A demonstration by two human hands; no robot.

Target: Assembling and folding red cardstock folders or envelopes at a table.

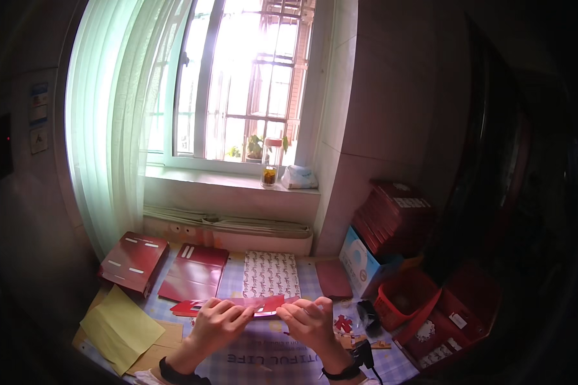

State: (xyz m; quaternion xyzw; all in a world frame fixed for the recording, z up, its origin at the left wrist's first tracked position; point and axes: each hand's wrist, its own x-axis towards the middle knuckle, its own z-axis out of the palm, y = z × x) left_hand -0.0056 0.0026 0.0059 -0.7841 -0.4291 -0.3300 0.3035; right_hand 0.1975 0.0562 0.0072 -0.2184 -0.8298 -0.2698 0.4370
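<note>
My left hand point(219, 324) and my right hand point(309, 321) are raised above the near middle of the table, side by side. Between them stretches a shiny red piece of thin card point(271, 304), its two ends pinched in my curled fingers. Its underside shows a pale strip, and its exact kind is unclear. Beneath and left of it, more red card pieces point(185, 308) lie on the table. Beyond my hands is a white sheet printed with small red figures point(271, 273). A flat dark red panel point(196, 273) with white strips rests left of that sheet.
The checked tablecloth point(237, 356) covers the table. At left stand a dark red box point(133, 262) and yellow paper point(123, 327). To the right are a red basket point(404, 301), an open red box point(453, 324), and a blue-white carton point(363, 260) under stacked red boxes point(392, 218).
</note>
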